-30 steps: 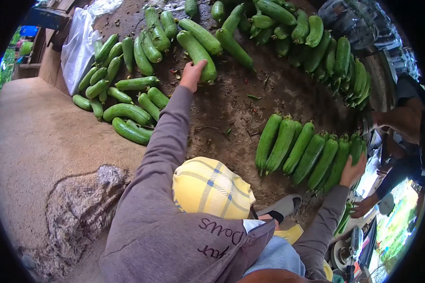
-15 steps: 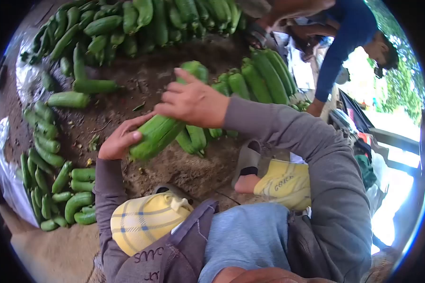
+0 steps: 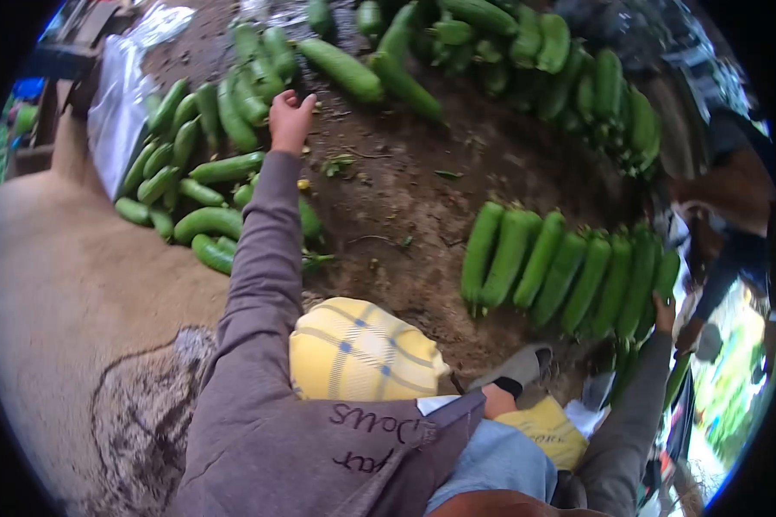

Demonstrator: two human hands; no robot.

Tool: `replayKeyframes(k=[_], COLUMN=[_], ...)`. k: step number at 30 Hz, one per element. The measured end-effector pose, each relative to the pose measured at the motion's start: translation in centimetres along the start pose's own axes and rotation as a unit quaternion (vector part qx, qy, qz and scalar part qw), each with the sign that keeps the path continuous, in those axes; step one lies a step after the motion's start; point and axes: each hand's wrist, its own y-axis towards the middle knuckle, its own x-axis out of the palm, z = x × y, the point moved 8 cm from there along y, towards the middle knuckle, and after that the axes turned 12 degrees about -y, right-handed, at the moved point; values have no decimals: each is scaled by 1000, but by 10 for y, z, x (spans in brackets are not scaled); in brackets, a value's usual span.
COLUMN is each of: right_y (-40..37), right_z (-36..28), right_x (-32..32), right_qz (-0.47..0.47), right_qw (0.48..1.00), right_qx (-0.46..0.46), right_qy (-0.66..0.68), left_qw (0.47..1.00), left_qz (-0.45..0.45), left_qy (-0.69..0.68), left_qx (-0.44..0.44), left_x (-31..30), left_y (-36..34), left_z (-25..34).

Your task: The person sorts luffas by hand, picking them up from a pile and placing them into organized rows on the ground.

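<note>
My left hand (image 3: pixel 291 122) reaches out at the upper left, with thumb and fingers apart and no gourd in it. Beside it are long green gourds (image 3: pixel 236 110) lying on the soil. At the right, my right hand (image 3: pixel 664 314) is partly hidden by its sleeve; its fingers close on the lower end of a green gourd (image 3: pixel 666 274). That gourd is at the right end of a neat row of gourds (image 3: pixel 563 277), laid side by side.
A curved pile of gourds (image 3: pixel 608 86) lies along the far side. A clear plastic sheet (image 3: pixel 122 121) borders the left heap. My yellow checked trouser knee (image 3: pixel 362 353) and sandalled foot (image 3: pixel 526 366) are close by. Another person's arm (image 3: pixel 724 189) shows at the right edge.
The gourd held between both hands is no longer there. My left hand has moved away to the left heap, my right hand to the row's right end. My view has turned left.
</note>
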Motion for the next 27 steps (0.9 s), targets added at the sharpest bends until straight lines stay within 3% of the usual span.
replayKeyframes(k=[2, 5, 6, 8, 10, 13, 16, 18, 19, 22, 24, 27], right_y=[-7, -15, -20, -31, -40, -78, -126, -159, -173, -207, -227, -246], right_z=[1, -40, -62, -116, -174, -282, -399, -463, -490, -555, -585, -606], right_x=[6, -10, -18, -29, -29, -20, -13, 1, 14, 62, 97, 119], right_qz=[16, 97, 123, 173, 171, 169, 160, 141, 131, 113, 99, 170], right_qw=[1000, 949, 946, 933, 912, 901, 891, 876, 863, 814, 776, 727], right_qx=[21, -46, -82, -157, -217, -293, -385, -434, -469, -561, -618, -652], right_qy=[10, -297, -289, -273, -302, -271, -182, -154, -131, -101, -84, -135], left_qw=[998, 984, 974, 969, 983, 989, 966, 915, 917, 928, 942, 854], left_qz=[31, -83, -131, -139, -68, -48, -64, -67, -83, -170, -264, -490], left_qy=[-54, -114, -115, -76, 38, 4, -212, -372, -369, -321, -204, -175], left_qx=[-19, -108, -146, -190, -164, -137, -133, -142, -125, -81, -18, 16], left_x=[-7, 28, 46, 78, 87, 115, 98, 80, 67, 35, 27, 40], left_y=[17, 27, 20, 19, 18, 52, 21, -12, -32, -86, -96, -150], left_z=[-19, -16, -1, 1, 14, -33, -27, -27, -18, 23, 43, 129])
